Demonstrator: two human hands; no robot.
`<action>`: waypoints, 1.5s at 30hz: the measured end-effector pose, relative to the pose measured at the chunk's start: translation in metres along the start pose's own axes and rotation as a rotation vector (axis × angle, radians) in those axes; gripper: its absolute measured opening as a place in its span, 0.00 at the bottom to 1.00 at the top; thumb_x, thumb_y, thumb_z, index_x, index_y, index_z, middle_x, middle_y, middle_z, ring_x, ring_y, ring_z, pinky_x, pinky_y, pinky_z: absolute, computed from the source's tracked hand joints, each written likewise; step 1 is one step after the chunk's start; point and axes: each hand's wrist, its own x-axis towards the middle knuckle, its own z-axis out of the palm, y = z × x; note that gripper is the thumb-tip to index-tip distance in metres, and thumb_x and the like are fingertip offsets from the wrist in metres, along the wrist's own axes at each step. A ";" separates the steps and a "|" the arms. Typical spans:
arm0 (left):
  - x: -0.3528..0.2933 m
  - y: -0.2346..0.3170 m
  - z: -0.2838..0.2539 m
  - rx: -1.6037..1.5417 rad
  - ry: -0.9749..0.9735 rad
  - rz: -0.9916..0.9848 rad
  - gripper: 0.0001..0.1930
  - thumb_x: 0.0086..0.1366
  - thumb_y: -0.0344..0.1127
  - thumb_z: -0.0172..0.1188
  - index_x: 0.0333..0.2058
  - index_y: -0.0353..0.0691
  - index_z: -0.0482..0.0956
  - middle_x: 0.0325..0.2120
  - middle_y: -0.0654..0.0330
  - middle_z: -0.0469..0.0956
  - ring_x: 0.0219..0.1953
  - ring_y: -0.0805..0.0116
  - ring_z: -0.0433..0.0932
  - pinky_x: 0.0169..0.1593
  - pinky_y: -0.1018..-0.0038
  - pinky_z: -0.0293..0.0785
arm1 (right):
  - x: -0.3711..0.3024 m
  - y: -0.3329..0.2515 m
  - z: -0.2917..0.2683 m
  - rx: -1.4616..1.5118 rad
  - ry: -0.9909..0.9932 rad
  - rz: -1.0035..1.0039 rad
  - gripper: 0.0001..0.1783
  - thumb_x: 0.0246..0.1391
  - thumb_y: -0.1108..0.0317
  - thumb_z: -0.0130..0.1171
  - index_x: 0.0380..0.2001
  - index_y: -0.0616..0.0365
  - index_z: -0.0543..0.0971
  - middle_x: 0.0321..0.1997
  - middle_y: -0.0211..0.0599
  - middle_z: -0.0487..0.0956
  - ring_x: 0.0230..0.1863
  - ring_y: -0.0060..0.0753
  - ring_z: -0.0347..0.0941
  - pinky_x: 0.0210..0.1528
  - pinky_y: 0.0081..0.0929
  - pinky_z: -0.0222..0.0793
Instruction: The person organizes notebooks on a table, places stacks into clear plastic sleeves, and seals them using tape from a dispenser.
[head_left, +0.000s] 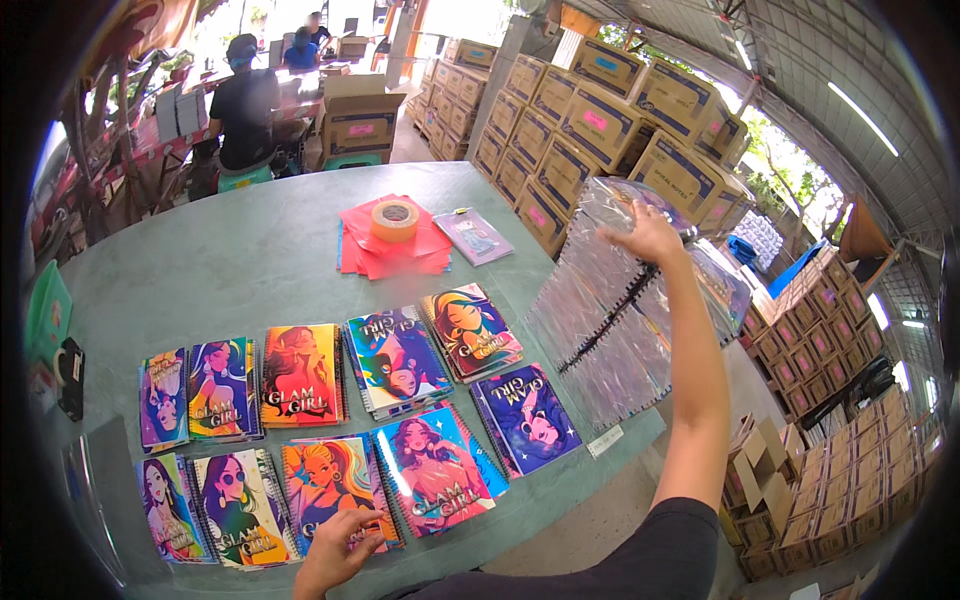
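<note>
My left hand (338,553) is over the lower edge of a spiral notebook (318,475) with an orange-haired figure on its cover. Its fingers are bent and apart from the thumb, with nothing visible between them. My right arm stretches to the far right, where my right hand (648,236) rests with thumb and fingers apart on a pile of clear plastic sleeves (605,300). A black jagged strip (612,318) runs across the pile. Two rows of colourful notebook stacks lie before me, among them a pink-and-blue one (435,470) and a dark purple one (525,418).
Farther back on the green table (200,250) sit a tape roll (395,220) on red sheets (355,245) and a small lilac notebook (474,236). Stacked cartons (595,118) stand beyond the right edge. A person in dark clothes (245,115) sits at the back left.
</note>
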 end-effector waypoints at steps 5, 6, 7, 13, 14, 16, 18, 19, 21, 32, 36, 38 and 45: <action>0.005 0.005 -0.005 0.074 -0.077 0.005 0.18 0.54 0.34 0.65 0.44 0.40 0.76 0.32 0.55 0.77 0.35 0.61 0.76 0.38 0.71 0.72 | 0.006 0.002 -0.015 -0.068 -0.127 -0.056 0.43 0.37 0.55 0.68 0.58 0.56 0.65 0.58 0.48 0.69 0.59 0.44 0.65 0.60 0.36 0.61; 0.000 0.004 -0.012 0.095 -0.080 -0.034 0.18 0.55 0.36 0.64 0.45 0.40 0.76 0.34 0.54 0.76 0.37 0.57 0.76 0.40 0.69 0.73 | 0.010 0.004 -0.018 -0.026 -0.218 -0.115 0.44 0.35 0.57 0.68 0.59 0.58 0.65 0.61 0.45 0.67 0.61 0.42 0.63 0.62 0.34 0.58; -0.003 -0.002 -0.022 0.168 -0.106 0.001 0.18 0.55 0.37 0.64 0.45 0.41 0.76 0.33 0.54 0.76 0.39 0.56 0.75 0.42 0.67 0.72 | 0.009 0.016 -0.010 0.063 -0.168 -0.212 0.45 0.32 0.61 0.67 0.59 0.58 0.65 0.62 0.45 0.66 0.62 0.43 0.62 0.63 0.34 0.56; 0.020 -0.149 -0.195 0.621 0.422 -0.218 0.16 0.49 0.35 0.59 0.38 0.37 0.77 0.36 0.47 0.77 0.42 0.50 0.74 0.47 0.62 0.69 | -0.014 0.080 0.017 -0.369 0.193 -0.208 0.46 0.33 0.86 0.40 0.63 0.54 0.58 0.68 0.49 0.55 0.69 0.50 0.47 0.68 0.43 0.42; 0.012 -0.181 -0.232 0.651 0.670 -0.391 0.18 0.50 0.38 0.60 0.39 0.35 0.77 0.38 0.47 0.77 0.43 0.50 0.74 0.49 0.61 0.68 | -0.025 0.058 0.012 -0.276 0.217 -0.290 0.45 0.34 0.87 0.41 0.63 0.54 0.58 0.68 0.48 0.54 0.70 0.49 0.46 0.68 0.42 0.42; -0.019 -0.240 -0.286 0.958 1.103 -0.593 0.27 0.51 0.53 0.64 0.39 0.33 0.77 0.39 0.46 0.77 0.46 0.49 0.73 0.51 0.60 0.68 | -0.051 0.016 0.002 -0.096 0.183 -0.350 0.43 0.38 0.86 0.43 0.63 0.53 0.58 0.69 0.46 0.52 0.70 0.47 0.45 0.69 0.41 0.41; -0.026 -0.265 -0.306 0.945 0.964 -0.827 0.28 0.51 0.54 0.64 0.40 0.34 0.77 0.39 0.46 0.77 0.45 0.48 0.73 0.51 0.59 0.67 | -0.074 -0.003 -0.012 -0.020 0.024 -0.299 0.40 0.40 0.85 0.46 0.62 0.54 0.61 0.69 0.45 0.53 0.70 0.46 0.45 0.69 0.41 0.41; -0.031 -0.274 -0.316 0.928 0.894 -0.938 0.29 0.50 0.55 0.65 0.41 0.34 0.76 0.39 0.47 0.77 0.45 0.48 0.73 0.51 0.58 0.67 | -0.082 -0.018 -0.013 0.032 0.027 -0.347 0.39 0.41 0.84 0.46 0.61 0.54 0.61 0.69 0.45 0.53 0.70 0.47 0.46 0.69 0.40 0.41; -0.024 -0.276 -0.333 0.840 0.900 -0.910 0.28 0.49 0.52 0.66 0.43 0.37 0.73 0.37 0.47 0.78 0.43 0.48 0.75 0.47 0.57 0.69 | -0.112 -0.056 -0.027 0.104 0.032 -0.444 0.37 0.42 0.83 0.47 0.61 0.55 0.62 0.69 0.45 0.53 0.70 0.48 0.47 0.69 0.40 0.42; -0.013 -0.108 -0.147 0.879 0.313 0.001 0.11 0.54 0.37 0.57 0.35 0.41 0.77 0.31 0.53 0.76 0.35 0.56 0.76 0.40 0.61 0.71 | -0.351 -0.457 0.179 2.234 -1.384 0.182 0.27 0.60 0.51 0.49 0.52 0.62 0.66 0.47 0.41 0.74 0.44 0.40 0.74 0.46 0.38 0.72; -0.111 -0.153 -0.220 0.941 0.961 -0.451 0.33 0.45 0.46 0.69 0.49 0.38 0.72 0.41 0.48 0.76 0.42 0.50 0.74 0.46 0.57 0.69 | -0.344 -0.430 0.164 2.043 -1.291 0.212 0.17 0.57 0.73 0.50 0.50 0.62 0.66 0.44 0.40 0.75 0.41 0.35 0.75 0.44 0.34 0.75; -0.200 -0.211 -0.253 0.542 0.949 -1.037 0.46 0.42 0.52 0.71 0.55 0.29 0.62 0.42 0.38 0.74 0.50 0.45 0.72 0.51 0.55 0.67 | -0.355 -0.402 0.137 2.039 -1.375 0.170 0.19 0.54 0.76 0.51 0.51 0.62 0.66 0.45 0.39 0.75 0.41 0.36 0.75 0.45 0.34 0.74; -0.108 -0.075 -0.216 0.713 0.744 -0.876 0.18 0.59 0.44 0.53 0.40 0.35 0.66 0.25 0.43 0.78 0.31 0.50 0.80 0.36 0.54 0.74 | -0.397 -0.322 0.175 1.941 -1.179 0.334 0.29 0.43 0.84 0.50 0.52 0.60 0.63 0.47 0.38 0.73 0.46 0.34 0.73 0.50 0.34 0.73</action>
